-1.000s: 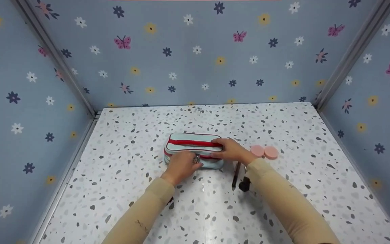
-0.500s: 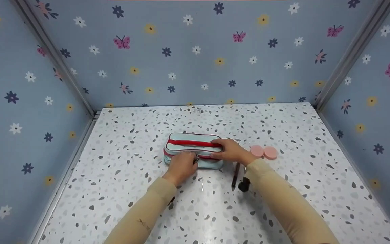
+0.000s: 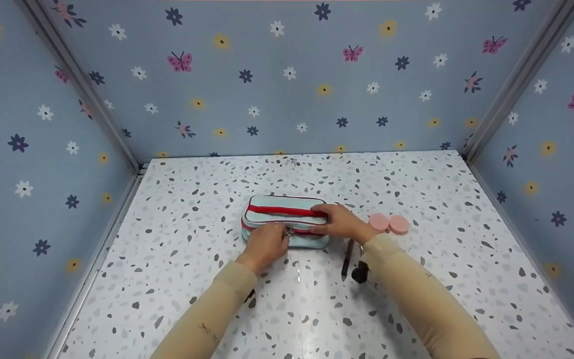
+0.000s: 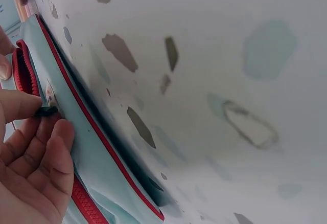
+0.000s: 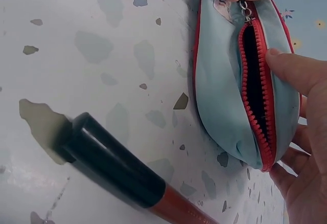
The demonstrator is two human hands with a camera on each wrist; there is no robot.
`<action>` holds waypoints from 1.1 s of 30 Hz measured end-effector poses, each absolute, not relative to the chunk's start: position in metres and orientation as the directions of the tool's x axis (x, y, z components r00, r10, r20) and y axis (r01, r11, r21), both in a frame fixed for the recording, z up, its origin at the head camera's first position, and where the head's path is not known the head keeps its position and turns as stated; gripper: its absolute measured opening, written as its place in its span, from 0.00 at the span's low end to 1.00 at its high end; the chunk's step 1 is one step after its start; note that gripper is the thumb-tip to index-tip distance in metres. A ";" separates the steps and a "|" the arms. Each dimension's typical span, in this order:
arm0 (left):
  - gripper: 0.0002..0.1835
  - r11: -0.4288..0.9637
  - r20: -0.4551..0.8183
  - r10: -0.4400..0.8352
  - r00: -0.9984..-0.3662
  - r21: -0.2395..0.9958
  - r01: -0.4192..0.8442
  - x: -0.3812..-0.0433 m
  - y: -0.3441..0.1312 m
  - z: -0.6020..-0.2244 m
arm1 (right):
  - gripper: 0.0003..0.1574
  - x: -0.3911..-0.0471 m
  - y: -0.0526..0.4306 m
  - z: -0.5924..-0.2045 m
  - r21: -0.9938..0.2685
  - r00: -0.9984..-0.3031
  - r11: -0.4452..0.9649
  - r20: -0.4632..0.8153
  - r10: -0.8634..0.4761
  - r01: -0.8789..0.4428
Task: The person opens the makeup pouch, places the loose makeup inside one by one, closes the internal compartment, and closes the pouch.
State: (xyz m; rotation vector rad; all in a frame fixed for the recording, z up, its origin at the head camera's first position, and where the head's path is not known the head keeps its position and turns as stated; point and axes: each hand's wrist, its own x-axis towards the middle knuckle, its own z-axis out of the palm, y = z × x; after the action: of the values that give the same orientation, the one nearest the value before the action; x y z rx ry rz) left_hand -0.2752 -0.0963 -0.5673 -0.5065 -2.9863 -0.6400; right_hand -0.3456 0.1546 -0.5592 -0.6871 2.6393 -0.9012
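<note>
A light blue zip pouch [image 3: 287, 202] with red piping and a red top handle [image 3: 277, 210] lies on the speckled table. My left hand [image 3: 266, 245] pinches the dark tab of its zipper pull [image 4: 47, 111] at the front. Through the right wrist view runs a metal ring chain [image 5: 247, 12] from that pull to the slider. Red zipper teeth [image 5: 266, 96] gap apart over the pouch's right part, with a dark inside. At the right end my right hand [image 3: 339, 221] grips the pouch, thumb [image 5: 286, 63] beside the zipper and fingers round the far side.
Right of the pouch, two pink round pieces [image 3: 389, 223] lie side by side. A slim brown stick with a black end [image 3: 347, 262] and a black rounded item [image 3: 360, 273] lie by the right sleeve. A dark item [image 3: 250, 295] shows partly beneath the left sleeve.
My left thumb has drawn in against the fingers, and the left hand has shifted slightly leftward. The right hand and pouch have stayed put.
</note>
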 end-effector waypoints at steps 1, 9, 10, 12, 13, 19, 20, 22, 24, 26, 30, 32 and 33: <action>0.08 0.859 0.097 0.302 -0.948 0.405 0.315 -0.275 -0.097 -0.566 | 0.43 -0.346 0.155 -0.559 -0.630 -0.851 0.693 -0.096 -0.517 -0.350; 0.07 0.850 0.038 0.292 -0.956 0.448 0.277 -0.275 -0.098 -0.561 | 0.42 -0.345 0.156 -0.561 -0.623 -0.848 0.693 -0.085 -0.523 -0.364; 0.08 0.851 0.034 0.296 -0.955 0.445 0.279 -0.275 -0.098 -0.560 | 0.42 -0.344 0.156 -0.561 -0.617 -0.846 0.694 -0.082 -0.526 -0.372; 0.09 0.854 0.022 0.304 -0.953 0.436 0.283 -0.274 -0.098 -0.558 | 0.41 -0.344 0.156 -0.560 -0.605 -0.844 0.697 -0.074 -0.531 -0.385; 0.09 0.855 0.019 0.308 -0.951 0.433 0.286 -0.274 -0.099 -0.557 | 0.41 -0.344 0.156 -0.560 -0.601 -0.842 0.697 -0.072 -0.534 -0.391; 0.09 0.849 0.053 0.337 -0.940 0.415 0.328 -0.273 -0.104 -0.555 | 0.39 -0.344 0.156 -0.559 -0.593 -0.841 0.702 -0.077 -0.536 -0.394; 0.09 0.847 0.062 0.342 -0.938 0.412 0.336 -0.273 -0.105 -0.555 | 0.39 -0.344 0.156 -0.558 -0.592 -0.840 0.703 -0.078 -0.537 -0.394; 0.09 0.843 0.070 0.349 -0.935 0.412 0.345 -0.272 -0.108 -0.554 | 0.38 -0.343 0.157 -0.558 -0.588 -0.839 0.706 -0.082 -0.538 -0.395; 0.09 0.844 0.079 0.352 -0.933 0.404 0.352 -0.272 -0.111 -0.553 | 0.38 -0.343 0.157 -0.557 -0.586 -0.837 0.707 -0.086 -0.540 -0.396; 0.09 0.848 0.084 0.349 -0.933 0.395 0.353 -0.271 -0.115 -0.552 | 0.38 -0.344 0.157 -0.557 -0.583 -0.837 0.711 -0.093 -0.539 -0.393; 0.09 0.856 0.100 0.332 -0.938 0.387 0.344 -0.269 -0.123 -0.551 | 0.38 -0.344 0.158 -0.557 -0.576 -0.840 0.719 -0.099 -0.534 -0.389; 0.09 0.860 0.104 0.327 -0.939 0.380 0.342 -0.268 -0.128 -0.550 | 0.38 -0.344 0.158 -0.558 -0.571 -0.841 0.721 -0.096 -0.532 -0.391; 0.09 0.860 0.105 0.325 -0.940 0.381 0.340 -0.267 -0.130 -0.550 | 0.38 -0.344 0.158 -0.558 -0.570 -0.842 0.722 -0.095 -0.532 -0.392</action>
State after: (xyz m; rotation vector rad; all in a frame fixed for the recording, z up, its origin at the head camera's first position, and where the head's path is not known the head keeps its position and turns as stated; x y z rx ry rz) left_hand -0.2672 -0.1305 -0.5498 -0.5349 -2.9942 -0.6231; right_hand -0.3435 0.1575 -0.5579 -0.7314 2.6761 -0.8011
